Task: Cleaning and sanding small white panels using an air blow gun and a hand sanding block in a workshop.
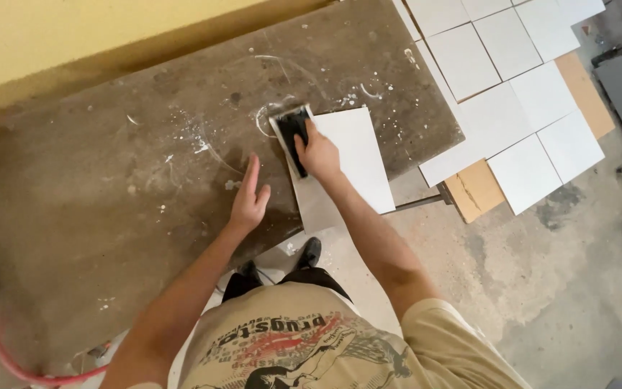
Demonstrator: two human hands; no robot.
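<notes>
While the brown, paint-flecked table [109, 216] carries a white tile [358, 155] whose long axis runs away from the person, the right hand [318, 153] grips a black rubbing block [293, 133] at the tile's far left corner. Just left of it, the left hand [248, 202] rests open and flat on the table.

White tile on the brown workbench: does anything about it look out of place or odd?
Yes. The white rectangular tile lies askew, and its near edge juts past the brown workbench rim, unsupported. The right hand presses a black pad on it; the left hand rests beside.
</notes>
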